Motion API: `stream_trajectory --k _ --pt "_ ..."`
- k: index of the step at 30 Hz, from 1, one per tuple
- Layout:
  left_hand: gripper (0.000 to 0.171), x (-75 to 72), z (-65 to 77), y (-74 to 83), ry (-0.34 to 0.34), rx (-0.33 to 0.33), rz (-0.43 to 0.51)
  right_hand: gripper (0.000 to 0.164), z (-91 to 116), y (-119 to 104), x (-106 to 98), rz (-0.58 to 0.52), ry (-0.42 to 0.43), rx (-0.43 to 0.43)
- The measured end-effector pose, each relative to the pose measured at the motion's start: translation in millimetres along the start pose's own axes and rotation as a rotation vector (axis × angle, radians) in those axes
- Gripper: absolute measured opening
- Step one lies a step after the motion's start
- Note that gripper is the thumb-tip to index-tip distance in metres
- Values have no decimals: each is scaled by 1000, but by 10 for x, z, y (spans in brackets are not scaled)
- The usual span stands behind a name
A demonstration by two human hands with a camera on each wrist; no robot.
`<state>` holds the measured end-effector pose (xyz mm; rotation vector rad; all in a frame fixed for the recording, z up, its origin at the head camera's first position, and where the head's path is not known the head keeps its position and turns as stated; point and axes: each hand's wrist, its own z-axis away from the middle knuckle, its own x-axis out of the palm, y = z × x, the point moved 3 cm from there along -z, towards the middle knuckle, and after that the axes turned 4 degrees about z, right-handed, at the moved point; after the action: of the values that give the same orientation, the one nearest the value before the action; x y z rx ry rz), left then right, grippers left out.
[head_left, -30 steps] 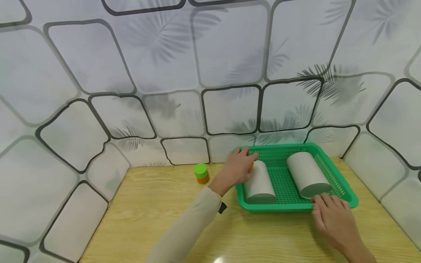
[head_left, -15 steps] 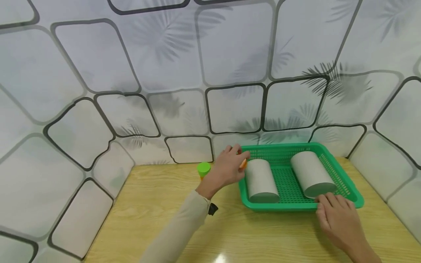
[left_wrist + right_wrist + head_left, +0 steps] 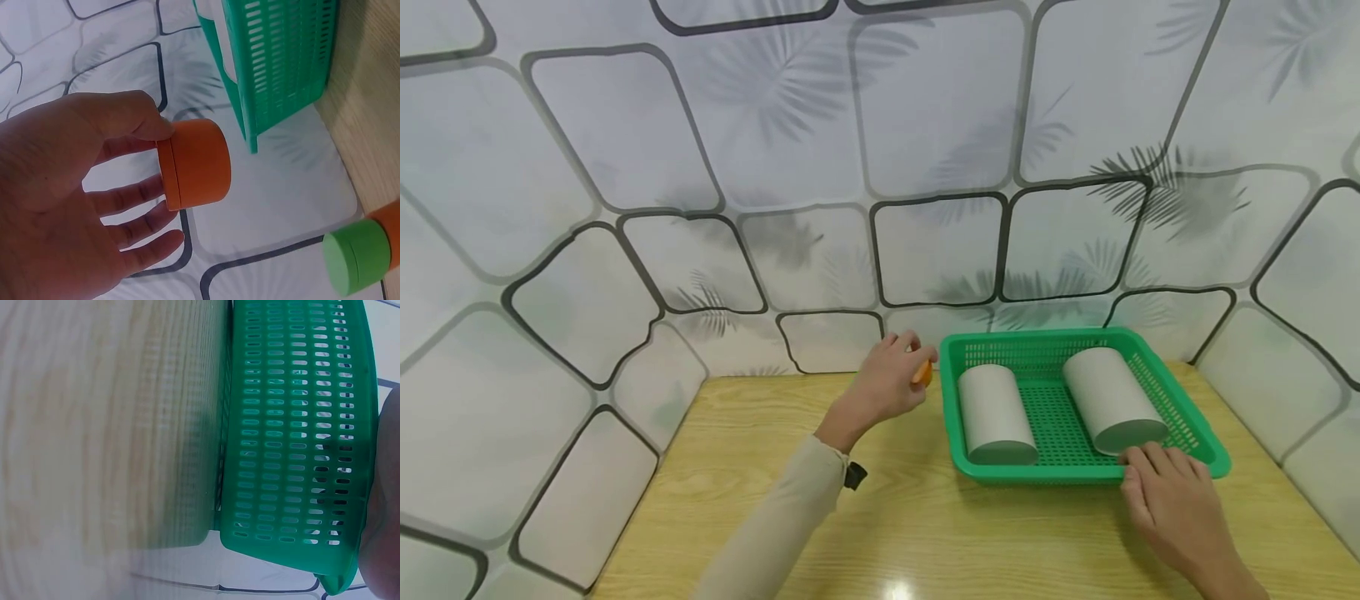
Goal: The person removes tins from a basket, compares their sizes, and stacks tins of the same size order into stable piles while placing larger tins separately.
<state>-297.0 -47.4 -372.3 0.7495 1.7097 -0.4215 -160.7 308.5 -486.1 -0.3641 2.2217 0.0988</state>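
My left hand (image 3: 883, 383) pinches a small orange cylinder (image 3: 199, 164) with a thin seam near one end, thumb on one side and fingertips on the other. It is above the table, just left of the green plastic basket (image 3: 1045, 475). In the left wrist view, a green cylinder (image 3: 356, 257) stacked on an orange one (image 3: 389, 228) stands on the table; the left hand hides this stack in the head view. My right hand (image 3: 1176, 508) grips the basket's front rim near its right corner. Inside the basket lie two large white cylinders, one left (image 3: 996, 412) and one right (image 3: 1108, 396).
The basket stands on a wooden table (image 3: 760, 467), close to the back wall (image 3: 820, 342). Patterned sheeting with stone outlines and leaves covers the back and both sides.
My left hand has moved left with the orange cylinder, from over the basket's left side to outside its rim, and now covers the green-topped stack. The right hand stays on the rim.
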Motion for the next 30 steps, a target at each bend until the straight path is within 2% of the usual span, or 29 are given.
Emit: stream_trajectory --k 3,8,13,19,30 --pt "34 -38 25 -64 -1 -1 24 15 0 -1 -7 -3 4 0" --pt "34 -75 77 -208 -29 -43 59 15 -8 -9 -12 -5 6 0" --pt "32 -82 134 -383 -23 -64 107 15 -8 -10 -8 -3 11 -2" --pt "31 -48 209 -549 -46 -101 124 16 -10 5 0 0 2 6" --pt "31 87 296 -812 -68 -170 97 16 -9 -7 -2 9 -6 13"
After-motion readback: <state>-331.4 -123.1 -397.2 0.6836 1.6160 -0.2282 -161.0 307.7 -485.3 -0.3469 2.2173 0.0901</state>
